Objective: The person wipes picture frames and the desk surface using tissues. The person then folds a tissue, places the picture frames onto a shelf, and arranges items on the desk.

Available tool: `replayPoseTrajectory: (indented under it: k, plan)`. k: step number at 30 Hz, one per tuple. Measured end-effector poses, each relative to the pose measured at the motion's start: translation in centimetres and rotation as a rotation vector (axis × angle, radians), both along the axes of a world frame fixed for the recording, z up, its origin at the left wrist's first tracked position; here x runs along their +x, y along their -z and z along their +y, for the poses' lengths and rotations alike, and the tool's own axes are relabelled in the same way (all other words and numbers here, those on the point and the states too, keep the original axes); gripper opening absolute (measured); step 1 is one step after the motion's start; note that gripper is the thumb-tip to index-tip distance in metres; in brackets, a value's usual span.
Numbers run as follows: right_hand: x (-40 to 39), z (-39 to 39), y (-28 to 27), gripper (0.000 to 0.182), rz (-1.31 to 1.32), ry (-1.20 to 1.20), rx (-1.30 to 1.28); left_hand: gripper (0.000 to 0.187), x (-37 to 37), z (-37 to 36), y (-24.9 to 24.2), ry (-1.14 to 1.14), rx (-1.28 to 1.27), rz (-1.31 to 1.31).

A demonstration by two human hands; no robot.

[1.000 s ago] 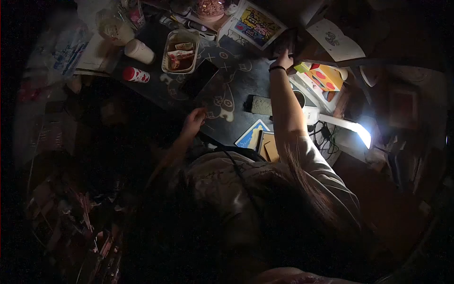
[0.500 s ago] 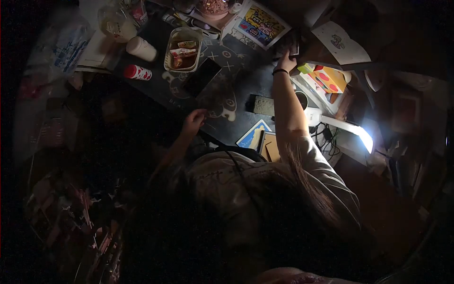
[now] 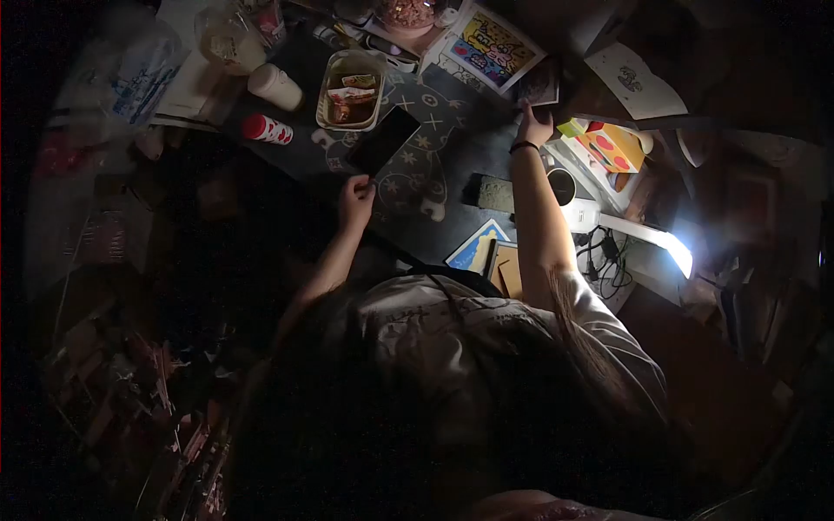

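Observation:
My right hand, with a dark band at the wrist, reaches to the far side of the dark desk mat. One finger stretches up to the lower left edge of a dark picture card; whether it touches is lost in shadow. Beside that card stands a colourful cartoon print. My left hand hovers at the near edge of the mat with its fingers curled in, and I cannot make out anything between them. Just beyond it lies a black phone.
A plastic tub of packets, a white cup and a red-capped bottle stand at left. A lit lamp, an orange box, cables, a grey block and a blue card are at right.
My right hand has drawn back slightly from the dark card, so more of the card shows. My left hand has risen towards the phone, its fingers more curled. The view has shifted a little.

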State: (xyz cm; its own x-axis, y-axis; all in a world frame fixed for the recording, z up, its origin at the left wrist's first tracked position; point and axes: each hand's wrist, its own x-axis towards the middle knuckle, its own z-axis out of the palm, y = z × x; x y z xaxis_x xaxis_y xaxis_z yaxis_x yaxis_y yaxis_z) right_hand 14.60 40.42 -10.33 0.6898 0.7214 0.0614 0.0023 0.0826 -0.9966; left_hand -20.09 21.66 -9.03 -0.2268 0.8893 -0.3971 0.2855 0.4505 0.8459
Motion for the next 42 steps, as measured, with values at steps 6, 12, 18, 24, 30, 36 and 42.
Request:
replayPoseTrajectory:
  k: [6,12,18,24,30,36,42]
  plan:
    - [-3.7,-7.4,-2.5,0.041,0.128,-0.014,-0.078,0.049,-1.0,2.4,1.6,-0.010,-0.007,0.100]
    - [-8.2,-18.0,-4.2,0.028,-0.155,-0.516,-0.394,0.088,0.5,4.3,-1.0,0.029,-0.034,0.506]
    - [-9.8,-23.5,-5.5,0.026,-0.374,-0.674,-0.524,0.091,-0.4,5.2,2.1,0.166,-0.052,0.571]
    - [-11.1,-24.8,-5.0,0.022,-0.546,-0.776,-0.597,0.084,-0.4,4.5,0.5,0.227,0.007,0.611]
    - [-15.8,-23.9,-1.7,0.030,-0.545,-0.674,-0.472,0.089,-0.3,3.0,-1.3,0.432,0.125,0.703]
    - [-24.2,-18.6,-3.7,0.075,-0.623,-0.265,-0.897,0.068,-2.9,2.9,-1.4,0.774,0.076,0.678]
    - [-30.0,-14.2,-5.8,0.102,-0.913,-0.110,-1.294,0.041,-11.7,3.6,-3.0,0.779,0.279,0.337]
